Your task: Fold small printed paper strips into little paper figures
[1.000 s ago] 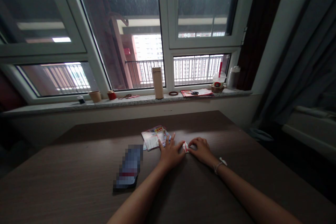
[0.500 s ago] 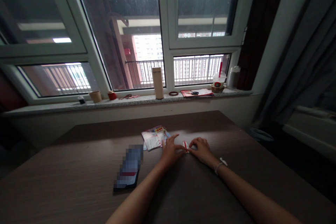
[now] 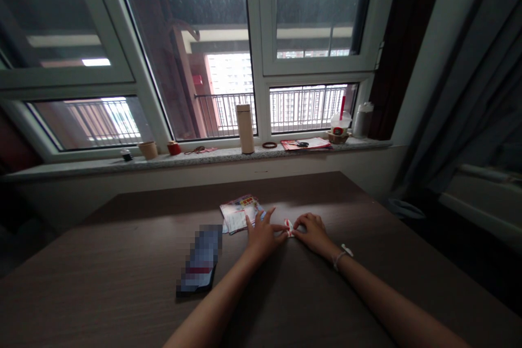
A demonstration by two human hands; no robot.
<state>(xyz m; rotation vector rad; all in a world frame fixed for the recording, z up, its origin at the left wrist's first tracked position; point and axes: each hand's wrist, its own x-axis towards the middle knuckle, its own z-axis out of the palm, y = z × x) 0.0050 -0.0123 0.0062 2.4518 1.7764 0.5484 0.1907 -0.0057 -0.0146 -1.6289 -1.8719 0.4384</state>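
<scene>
A small red-and-white folded paper piece lies on the dark wooden table between my two hands. My left hand pinches its left side with thumb and forefinger, the other fingers spread upward. My right hand is curled and grips its right side; a white band sits on that wrist. Colourful printed leaflets lie on the table just beyond my left hand.
A dark phone lies left of my left arm. The windowsill holds a tall beige flask, a paper cup, a red cup, red papers and a drink with a straw. Grey curtains hang at right.
My left hand shifted slightly, its fingers lifting off the leaflets and narrowing into a pinch on the small paper piece. My right hand stayed almost still.
</scene>
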